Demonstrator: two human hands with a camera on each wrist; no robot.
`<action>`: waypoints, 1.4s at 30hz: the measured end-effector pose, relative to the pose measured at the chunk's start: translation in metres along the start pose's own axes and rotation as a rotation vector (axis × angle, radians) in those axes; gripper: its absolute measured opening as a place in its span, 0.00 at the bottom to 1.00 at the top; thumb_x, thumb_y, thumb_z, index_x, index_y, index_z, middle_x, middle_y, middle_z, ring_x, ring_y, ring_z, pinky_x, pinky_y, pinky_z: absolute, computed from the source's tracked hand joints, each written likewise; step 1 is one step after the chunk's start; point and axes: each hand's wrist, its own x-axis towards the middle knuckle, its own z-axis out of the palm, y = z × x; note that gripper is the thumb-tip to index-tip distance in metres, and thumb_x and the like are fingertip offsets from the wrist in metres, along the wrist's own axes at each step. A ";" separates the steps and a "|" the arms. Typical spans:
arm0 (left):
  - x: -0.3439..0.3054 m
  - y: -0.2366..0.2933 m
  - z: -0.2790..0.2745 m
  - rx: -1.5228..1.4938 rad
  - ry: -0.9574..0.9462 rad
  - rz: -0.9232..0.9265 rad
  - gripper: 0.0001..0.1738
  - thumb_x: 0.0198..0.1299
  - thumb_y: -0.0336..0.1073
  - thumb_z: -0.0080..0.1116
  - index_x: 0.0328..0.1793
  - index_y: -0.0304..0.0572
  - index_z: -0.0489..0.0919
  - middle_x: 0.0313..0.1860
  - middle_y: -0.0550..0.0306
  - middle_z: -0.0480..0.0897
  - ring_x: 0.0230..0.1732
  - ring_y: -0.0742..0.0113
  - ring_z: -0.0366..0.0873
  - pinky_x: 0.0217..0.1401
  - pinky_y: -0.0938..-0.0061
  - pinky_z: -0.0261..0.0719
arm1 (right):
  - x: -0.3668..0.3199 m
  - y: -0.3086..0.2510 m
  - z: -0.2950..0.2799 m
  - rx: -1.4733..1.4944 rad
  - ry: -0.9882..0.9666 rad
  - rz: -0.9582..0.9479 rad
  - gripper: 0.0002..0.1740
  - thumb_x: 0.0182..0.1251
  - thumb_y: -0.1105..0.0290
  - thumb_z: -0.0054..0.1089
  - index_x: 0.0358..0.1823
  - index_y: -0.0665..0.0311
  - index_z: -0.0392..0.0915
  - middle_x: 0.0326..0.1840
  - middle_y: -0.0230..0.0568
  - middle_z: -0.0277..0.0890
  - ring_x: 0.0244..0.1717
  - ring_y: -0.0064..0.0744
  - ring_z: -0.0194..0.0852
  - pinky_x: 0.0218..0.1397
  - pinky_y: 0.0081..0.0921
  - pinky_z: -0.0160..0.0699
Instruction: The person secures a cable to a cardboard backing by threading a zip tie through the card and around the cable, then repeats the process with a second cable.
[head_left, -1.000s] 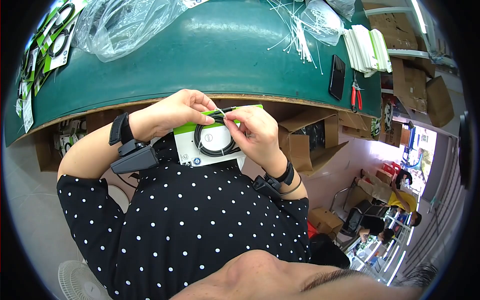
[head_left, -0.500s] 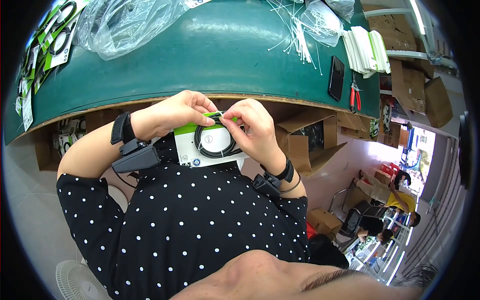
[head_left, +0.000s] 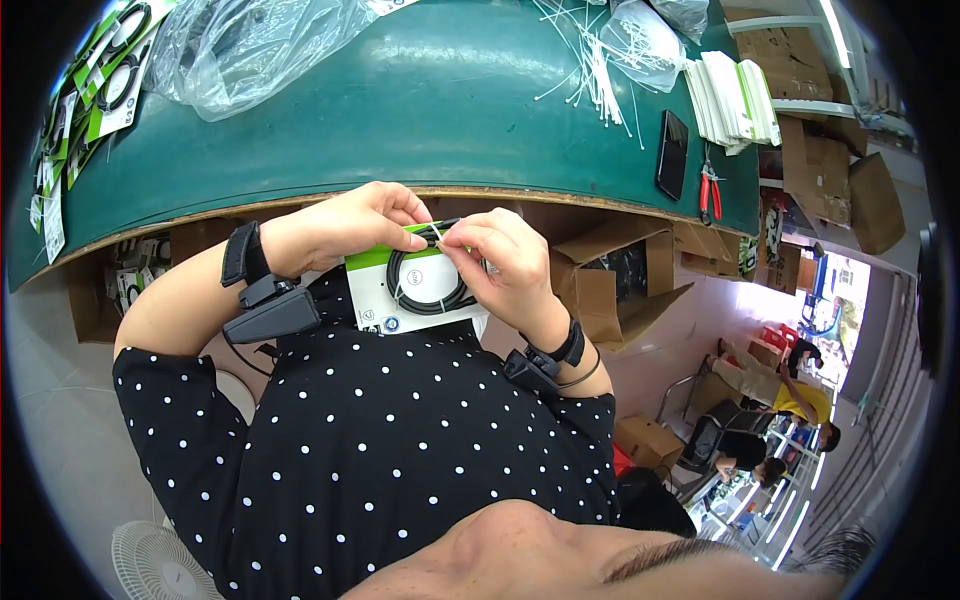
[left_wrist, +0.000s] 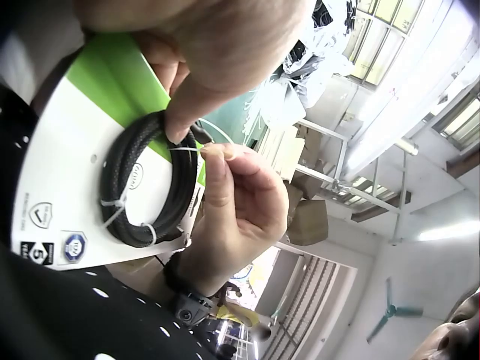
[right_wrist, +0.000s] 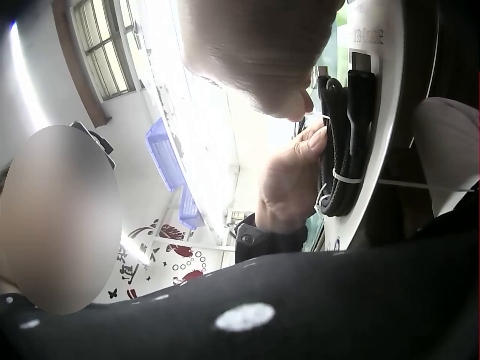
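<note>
Between the two hands, close in front of the body, is a white-and-green packaging card [head_left: 372, 291] carrying a coiled black cable [head_left: 397, 272]. Small white ties bind the coil to the card in the left wrist view. My left hand [head_left: 350, 222] grips the card's upper edge, its thumb pressing on the coil. With thumb and forefinger, my right hand [head_left: 513, 262] pinches a white cable tie [left_wrist: 185, 149] that crosses the top of the coil. In the right wrist view, the cable's metal plug [right_wrist: 361, 61] shows beside the coil.
On the green table [head_left: 400, 110] lie loose white cable ties [head_left: 600, 85], a black phone [head_left: 673, 155], red-handled pliers [head_left: 711, 194] and stacked cards [head_left: 728, 100]. Packed cables [head_left: 118, 95] and a clear plastic bag [head_left: 235, 60] are at the left. An open cardboard box [head_left: 625, 280] stands under the table edge.
The right hand rises slightly, then comes back down, still pinching the tie by the coil. The left hand and the card stay nearly in place.
</note>
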 end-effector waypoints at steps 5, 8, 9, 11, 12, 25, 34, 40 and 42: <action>-0.001 0.000 0.001 0.002 0.007 0.001 0.15 0.61 0.22 0.59 0.54 0.34 0.73 0.46 0.55 0.82 0.48 0.73 0.80 0.51 0.82 0.78 | 0.000 -0.001 0.000 -0.077 0.012 -0.099 0.11 0.48 0.83 0.70 0.32 0.64 0.79 0.32 0.36 0.81 0.27 0.31 0.77 0.28 0.23 0.74; -0.002 0.001 0.003 0.017 0.019 0.015 0.15 0.61 0.22 0.59 0.54 0.34 0.73 0.45 0.55 0.83 0.47 0.73 0.80 0.50 0.82 0.78 | -0.001 0.000 0.000 -0.087 0.022 -0.125 0.11 0.47 0.83 0.71 0.31 0.63 0.79 0.31 0.36 0.81 0.28 0.32 0.78 0.29 0.24 0.74; -0.003 0.002 0.004 0.030 0.030 0.025 0.15 0.61 0.22 0.59 0.53 0.34 0.73 0.45 0.55 0.83 0.46 0.74 0.80 0.50 0.82 0.78 | -0.002 0.000 0.000 -0.091 0.027 -0.138 0.11 0.47 0.82 0.71 0.31 0.63 0.79 0.31 0.36 0.81 0.28 0.33 0.79 0.29 0.25 0.75; -0.003 0.001 0.005 0.043 0.041 0.034 0.15 0.61 0.22 0.59 0.53 0.34 0.73 0.44 0.55 0.83 0.46 0.74 0.80 0.49 0.82 0.78 | -0.003 0.001 0.001 -0.097 0.039 -0.141 0.12 0.46 0.82 0.71 0.31 0.63 0.79 0.31 0.36 0.81 0.28 0.33 0.79 0.29 0.25 0.75; -0.002 0.000 0.005 0.045 0.039 0.037 0.15 0.60 0.22 0.59 0.53 0.34 0.73 0.44 0.55 0.83 0.46 0.74 0.80 0.49 0.82 0.78 | -0.004 0.001 0.002 -0.103 0.051 -0.144 0.12 0.46 0.82 0.71 0.31 0.63 0.79 0.31 0.36 0.81 0.28 0.33 0.79 0.29 0.24 0.75; -0.002 -0.003 0.005 0.062 0.076 0.031 0.14 0.59 0.22 0.60 0.52 0.33 0.74 0.43 0.56 0.83 0.46 0.74 0.80 0.49 0.82 0.78 | -0.007 -0.002 0.001 -0.141 0.023 -0.179 0.12 0.46 0.83 0.70 0.32 0.64 0.79 0.32 0.36 0.81 0.27 0.32 0.77 0.27 0.24 0.75; -0.001 -0.010 0.002 0.053 0.136 0.030 0.18 0.59 0.22 0.60 0.56 0.30 0.74 0.45 0.54 0.83 0.47 0.72 0.80 0.51 0.80 0.78 | -0.015 -0.002 0.006 -0.009 -0.043 0.055 0.10 0.49 0.80 0.69 0.30 0.62 0.77 0.31 0.34 0.80 0.29 0.35 0.78 0.31 0.27 0.76; -0.003 -0.006 0.002 0.033 0.122 0.042 0.19 0.59 0.22 0.61 0.58 0.29 0.75 0.47 0.51 0.83 0.48 0.71 0.80 0.53 0.80 0.78 | -0.011 -0.001 0.007 -0.025 -0.027 0.019 0.10 0.49 0.83 0.69 0.31 0.64 0.78 0.32 0.35 0.81 0.26 0.28 0.74 0.27 0.21 0.73; -0.004 -0.006 0.002 0.022 0.111 0.049 0.19 0.59 0.22 0.61 0.57 0.29 0.76 0.48 0.50 0.83 0.49 0.70 0.80 0.54 0.80 0.78 | -0.009 -0.001 0.007 -0.040 -0.029 -0.023 0.11 0.49 0.84 0.68 0.32 0.65 0.78 0.32 0.36 0.81 0.25 0.25 0.73 0.25 0.18 0.71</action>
